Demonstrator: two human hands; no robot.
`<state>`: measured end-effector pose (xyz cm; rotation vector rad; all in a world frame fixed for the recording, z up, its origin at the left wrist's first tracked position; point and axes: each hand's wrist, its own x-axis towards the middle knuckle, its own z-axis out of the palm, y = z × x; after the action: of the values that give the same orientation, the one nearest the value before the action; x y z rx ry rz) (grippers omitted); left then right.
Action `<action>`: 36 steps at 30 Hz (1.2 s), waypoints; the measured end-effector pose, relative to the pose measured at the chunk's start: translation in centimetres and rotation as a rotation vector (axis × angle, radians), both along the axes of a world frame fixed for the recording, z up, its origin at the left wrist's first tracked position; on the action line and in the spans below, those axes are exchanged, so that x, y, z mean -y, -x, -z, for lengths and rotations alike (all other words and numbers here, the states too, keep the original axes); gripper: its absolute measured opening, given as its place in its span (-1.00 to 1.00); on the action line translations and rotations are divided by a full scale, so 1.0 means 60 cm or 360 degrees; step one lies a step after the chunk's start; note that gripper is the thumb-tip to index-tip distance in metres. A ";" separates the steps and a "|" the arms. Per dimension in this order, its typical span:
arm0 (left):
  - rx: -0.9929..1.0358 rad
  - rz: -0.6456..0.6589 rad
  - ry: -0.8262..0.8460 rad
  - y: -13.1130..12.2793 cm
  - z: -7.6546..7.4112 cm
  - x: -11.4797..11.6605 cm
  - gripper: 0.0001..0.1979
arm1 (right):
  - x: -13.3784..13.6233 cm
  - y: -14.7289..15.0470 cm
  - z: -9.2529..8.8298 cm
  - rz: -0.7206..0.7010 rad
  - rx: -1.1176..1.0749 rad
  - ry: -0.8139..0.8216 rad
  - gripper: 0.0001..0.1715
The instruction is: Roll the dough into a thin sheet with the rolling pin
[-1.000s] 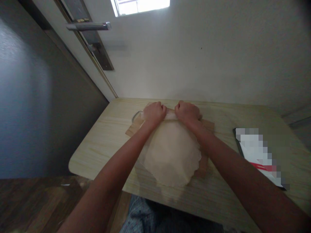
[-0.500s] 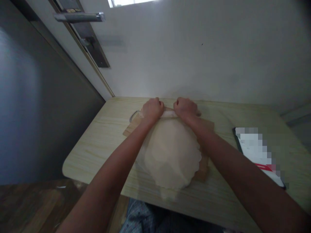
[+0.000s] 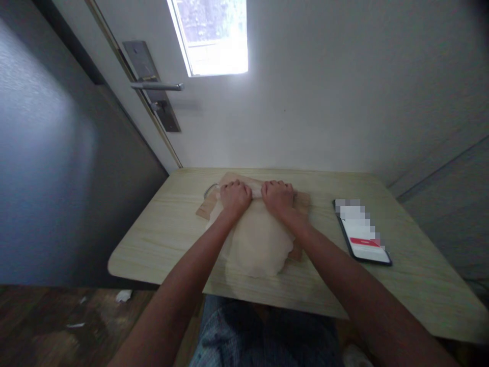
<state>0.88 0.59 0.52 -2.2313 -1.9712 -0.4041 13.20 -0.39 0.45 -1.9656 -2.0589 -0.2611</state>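
A wide, thin sheet of pale dough [image 3: 256, 243] lies over a wooden board [image 3: 208, 205] on the light wooden table [image 3: 164, 234]. Its near edge hangs past the board onto the table. Both my hands are closed side by side at the far edge of the dough, fingers curled over a pale rolled-up strip of it or a rolling pin; I cannot tell which. My left hand [image 3: 235, 197] is on the left part, my right hand [image 3: 277, 196] on the right. A metal ring [image 3: 209, 189] sticks out at the board's far left corner.
A phone [image 3: 361, 237] with a lit screen lies on the table to the right of the board. Behind the table is a white wall with a bright window [image 3: 212, 35]. A door with a metal lever handle [image 3: 156, 87] stands at the left. Scraps lie on the dark floor [image 3: 76, 316].
The view has tilted up and pulled back, so the window and door handle sit lower. My hands have stayed closed at the dough's far edge, which now looks shorter from front to back.
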 end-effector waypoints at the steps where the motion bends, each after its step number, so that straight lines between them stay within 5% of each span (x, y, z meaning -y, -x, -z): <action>1: -0.0002 0.0011 -0.0013 0.000 0.000 0.005 -0.59 | 0.005 0.000 -0.001 -0.0006 -0.0007 -0.0006 -0.52; 15: 0.0006 0.0005 -0.0065 0.000 0.001 0.023 -0.60 | 0.024 -0.003 -0.005 -0.0057 -0.0021 0.0004 -0.57; 36: 0.0082 -0.0168 0.0145 -0.008 0.000 -0.082 -0.55 | -0.085 0.001 -0.010 0.0111 -0.0094 0.0263 -0.54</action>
<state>1.34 5.51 0.54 -2.1776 -2.1642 -0.3697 13.14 4.71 1.08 -2.1163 -2.0355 -0.0472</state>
